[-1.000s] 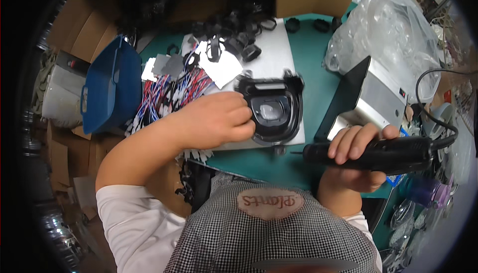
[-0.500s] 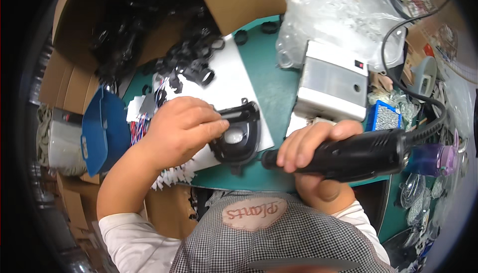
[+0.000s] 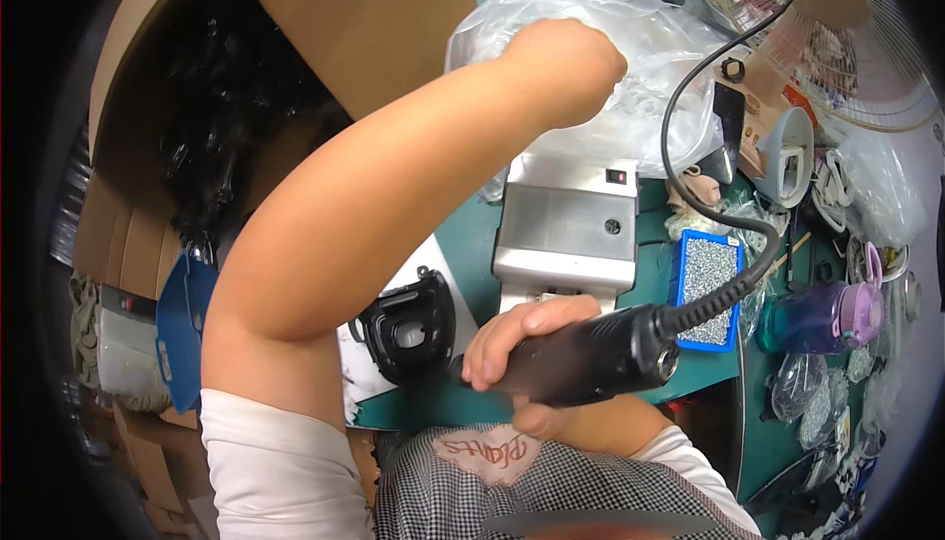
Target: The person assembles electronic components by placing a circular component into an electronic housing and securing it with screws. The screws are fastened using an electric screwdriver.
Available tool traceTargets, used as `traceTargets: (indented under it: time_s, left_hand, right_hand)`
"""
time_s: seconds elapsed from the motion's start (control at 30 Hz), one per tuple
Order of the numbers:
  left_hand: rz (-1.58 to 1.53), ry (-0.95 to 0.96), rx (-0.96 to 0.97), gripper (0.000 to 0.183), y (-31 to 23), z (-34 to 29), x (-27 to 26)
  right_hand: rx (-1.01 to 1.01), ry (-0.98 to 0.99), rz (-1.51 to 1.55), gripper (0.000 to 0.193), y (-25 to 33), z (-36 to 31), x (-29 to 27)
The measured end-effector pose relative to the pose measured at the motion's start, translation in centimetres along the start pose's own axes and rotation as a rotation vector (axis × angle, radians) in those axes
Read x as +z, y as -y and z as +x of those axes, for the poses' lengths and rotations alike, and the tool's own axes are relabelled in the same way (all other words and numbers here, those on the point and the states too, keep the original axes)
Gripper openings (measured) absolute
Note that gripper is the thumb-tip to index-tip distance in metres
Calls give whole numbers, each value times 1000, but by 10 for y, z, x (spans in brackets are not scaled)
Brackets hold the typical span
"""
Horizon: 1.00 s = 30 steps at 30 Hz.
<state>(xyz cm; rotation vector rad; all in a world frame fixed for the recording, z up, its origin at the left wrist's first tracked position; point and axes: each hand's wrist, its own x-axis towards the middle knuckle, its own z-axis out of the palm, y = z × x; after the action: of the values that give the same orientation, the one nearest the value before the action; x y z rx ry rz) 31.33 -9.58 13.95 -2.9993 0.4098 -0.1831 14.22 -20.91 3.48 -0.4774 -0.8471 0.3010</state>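
My right hand [image 3: 517, 348] is closed around a black corded electric screwdriver [image 3: 600, 358], held nearly level above the near edge of the green table. Just left of its front end, a black molded plastic housing [image 3: 406, 318] with a rounded outline lies on a white sheet [image 3: 443, 259]. My left arm stretches across to the far side, where my left hand [image 3: 566, 72] is over a clear plastic bag [image 3: 669, 72] of pale or clear pieces. Its fingers curl down out of sight, so what they hold, if anything, is hidden.
A silver box-shaped machine [image 3: 566, 230] with a red switch stands mid-table. To its right are a blue tray of small metal pieces [image 3: 709, 289] and a purple bottle [image 3: 822, 317]. The cord [image 3: 674, 136] loops overhead. At left are a cardboard box [image 3: 128, 205] and blue bin [image 3: 182, 328].
My left hand has left the black housing and reached up and right to the plastic bag. The screwdriver stays in my right hand. The whole view has shifted.
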Motion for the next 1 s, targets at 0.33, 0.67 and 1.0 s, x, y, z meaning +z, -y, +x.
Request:
traceTargets:
  time_s: [0.33, 0.67, 1.0]
  left_hand:
    - [-1, 304, -162, 28, 7, 60, 50]
    - [-695, -207, -200, 26, 13, -52, -16]
    - [-1531, -185, -565, 23, 35, -220, 14]
  right_hand:
    - [-168, -133, 110, 72, -13, -4, 5]
    - [-62, -85, 190, 71, -1, -2, 4]
    - [-22, -218, -46, 70, -9, -1, 22]
